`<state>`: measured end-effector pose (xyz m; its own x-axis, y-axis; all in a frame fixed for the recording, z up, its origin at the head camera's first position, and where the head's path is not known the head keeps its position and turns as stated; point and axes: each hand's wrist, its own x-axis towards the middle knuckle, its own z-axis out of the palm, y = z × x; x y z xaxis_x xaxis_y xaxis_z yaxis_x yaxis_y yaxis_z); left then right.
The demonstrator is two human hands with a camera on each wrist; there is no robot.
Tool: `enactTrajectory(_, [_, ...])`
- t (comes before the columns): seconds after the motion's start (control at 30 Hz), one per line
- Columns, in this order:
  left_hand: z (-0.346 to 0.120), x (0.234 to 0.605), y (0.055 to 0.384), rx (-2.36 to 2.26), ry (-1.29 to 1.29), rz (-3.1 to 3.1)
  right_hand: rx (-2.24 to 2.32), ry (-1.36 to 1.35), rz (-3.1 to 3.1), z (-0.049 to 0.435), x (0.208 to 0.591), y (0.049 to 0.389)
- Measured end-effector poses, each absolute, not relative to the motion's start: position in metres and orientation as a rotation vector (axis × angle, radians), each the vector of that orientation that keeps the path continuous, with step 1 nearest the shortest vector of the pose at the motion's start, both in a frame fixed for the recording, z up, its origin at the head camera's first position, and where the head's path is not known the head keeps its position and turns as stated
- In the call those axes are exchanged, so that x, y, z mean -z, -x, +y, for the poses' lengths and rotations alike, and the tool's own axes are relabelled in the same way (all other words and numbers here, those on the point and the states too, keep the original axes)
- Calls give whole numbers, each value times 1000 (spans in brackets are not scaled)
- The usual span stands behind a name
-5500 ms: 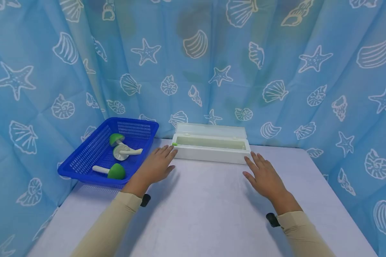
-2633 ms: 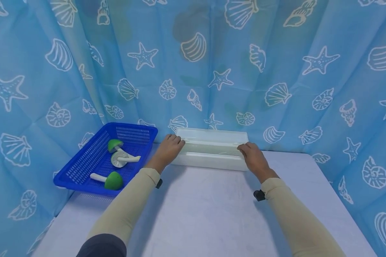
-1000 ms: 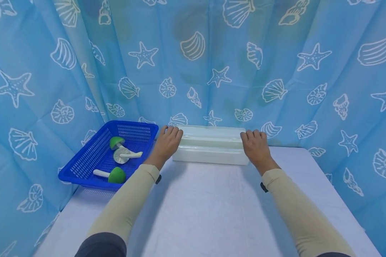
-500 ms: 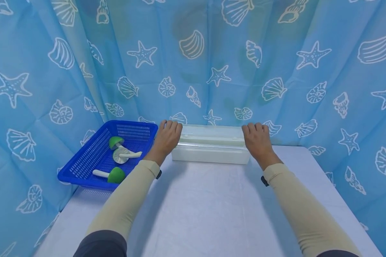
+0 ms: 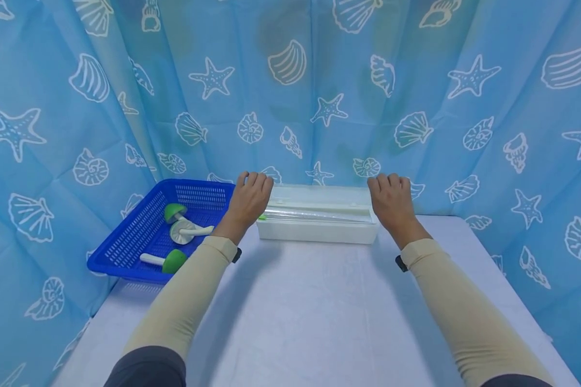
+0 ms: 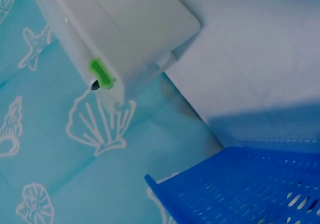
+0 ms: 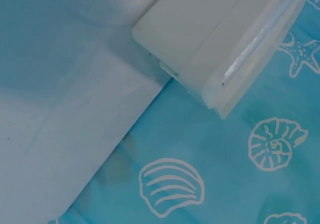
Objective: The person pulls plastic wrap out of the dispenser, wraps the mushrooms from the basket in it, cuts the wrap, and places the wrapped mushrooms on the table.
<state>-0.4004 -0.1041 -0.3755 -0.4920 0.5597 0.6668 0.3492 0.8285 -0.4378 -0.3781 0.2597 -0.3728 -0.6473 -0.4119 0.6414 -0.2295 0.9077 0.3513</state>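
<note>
A long white cling film dispenser box (image 5: 318, 233) stands at the table's back edge, its lid (image 5: 319, 194) tilted back. Shiny clear cling film (image 5: 314, 215) shows along its opening. A green slider (image 5: 262, 217) sits at the left end; the left wrist view shows the slider (image 6: 102, 74) closer. My left hand (image 5: 249, 201) is raised at the box's left end, fingers curled, pinching the film. At the right end my right hand (image 5: 392, 201) does likewise, level with the left. The film between the hands is nearly invisible. Fingertips are hidden, and neither wrist view shows a hand.
A blue plastic basket (image 5: 121, 252) stands at the left with three green-capped mushrooms (image 5: 175, 261) inside. White cloth covers the table (image 5: 314, 312). A blue shell-patterned curtain (image 5: 300, 140) hangs close behind the box and along both sides.
Flat hands at the box's front corners moved onto its opening, curled their fingers and spread to both ends. Over the last second both have risen, and a shiny film strip now shows along the opening.
</note>
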Motion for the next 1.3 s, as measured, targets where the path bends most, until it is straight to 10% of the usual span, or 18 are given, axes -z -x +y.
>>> enactTrajectory(1.3, [-108,325,398,-261,674,-1983,193,-504,-2073,256,316,379])
